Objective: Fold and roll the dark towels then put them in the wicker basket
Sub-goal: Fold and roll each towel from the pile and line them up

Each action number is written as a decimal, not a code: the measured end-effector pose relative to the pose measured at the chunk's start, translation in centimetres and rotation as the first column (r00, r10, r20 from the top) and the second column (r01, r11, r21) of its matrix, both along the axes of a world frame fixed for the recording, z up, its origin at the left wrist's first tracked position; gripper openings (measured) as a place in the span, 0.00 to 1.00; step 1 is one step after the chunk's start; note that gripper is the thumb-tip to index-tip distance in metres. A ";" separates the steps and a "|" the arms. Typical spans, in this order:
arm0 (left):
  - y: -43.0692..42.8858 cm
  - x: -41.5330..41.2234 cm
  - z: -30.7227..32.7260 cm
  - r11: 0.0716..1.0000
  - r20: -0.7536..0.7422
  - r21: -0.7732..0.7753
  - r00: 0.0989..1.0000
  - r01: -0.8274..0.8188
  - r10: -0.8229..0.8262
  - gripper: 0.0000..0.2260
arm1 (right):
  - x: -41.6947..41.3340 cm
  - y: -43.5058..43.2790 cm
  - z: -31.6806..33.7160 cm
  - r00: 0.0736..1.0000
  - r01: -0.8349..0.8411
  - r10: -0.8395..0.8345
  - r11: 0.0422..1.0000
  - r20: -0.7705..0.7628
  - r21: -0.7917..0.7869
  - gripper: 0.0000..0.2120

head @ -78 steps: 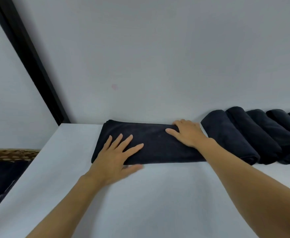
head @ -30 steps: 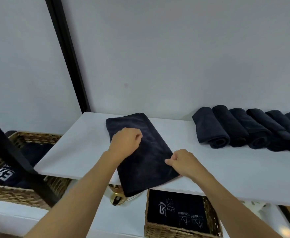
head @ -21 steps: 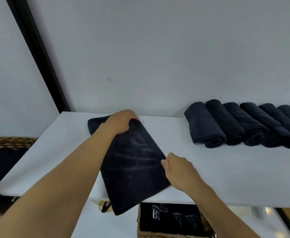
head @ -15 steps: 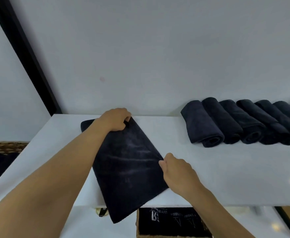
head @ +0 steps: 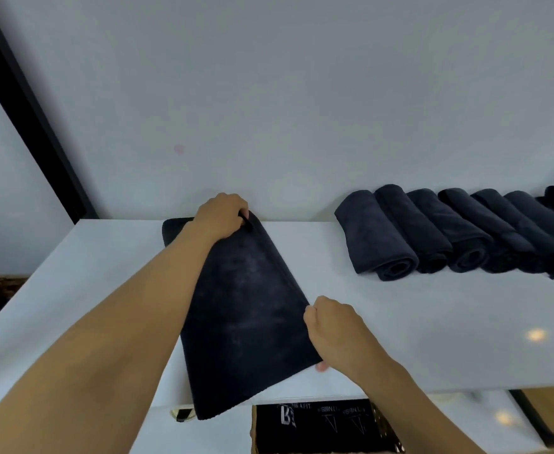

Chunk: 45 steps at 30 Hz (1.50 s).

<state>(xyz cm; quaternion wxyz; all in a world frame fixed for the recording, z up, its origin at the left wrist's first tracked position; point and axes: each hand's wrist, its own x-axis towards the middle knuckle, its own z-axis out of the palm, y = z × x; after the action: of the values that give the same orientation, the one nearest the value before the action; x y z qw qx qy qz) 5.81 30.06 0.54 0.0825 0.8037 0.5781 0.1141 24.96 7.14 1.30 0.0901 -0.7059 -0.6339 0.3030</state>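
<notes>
Head view. The folded dark towel (head: 246,309) lies from the table's (head: 433,339) back edge to its front edge, with the near end overhanging. The left hand (head: 221,216), arm outstretched, curls its fingers round the far end. The right hand (head: 331,326) pinches the right long edge near the front. Judgement: start the roll tight, with the side edges flush. The wicker basket (head: 384,429) sits below the front edge.

Your left hand (head: 221,216) grips the far end of a folded dark towel (head: 246,309) laid lengthwise on the white shelf (head: 433,339), its near end hanging over the front edge. Your right hand (head: 331,329) pinches the towel's right edge near the front. To the right, a row of rolled dark towels (head: 433,231) lies side by side by the wall. Below the shelf, a wicker basket (head: 253,434) holds dark fabric with white lettering.
</notes>
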 end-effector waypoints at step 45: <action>-12.5 -0.7 -3.8 0.980 -0.150 -0.027 0.970 -0.199 0.193 0.32 | -1.5 2.5 -4.9 0.797 -0.587 0.474 0.753 0.375 0.296 0.32</action>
<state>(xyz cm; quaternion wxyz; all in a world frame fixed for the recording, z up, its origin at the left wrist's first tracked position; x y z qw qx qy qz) 5.15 17.53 -3.30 0.0450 0.7471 0.6614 0.0499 23.41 9.63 -3.59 0.0514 -0.4958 -0.8633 0.0790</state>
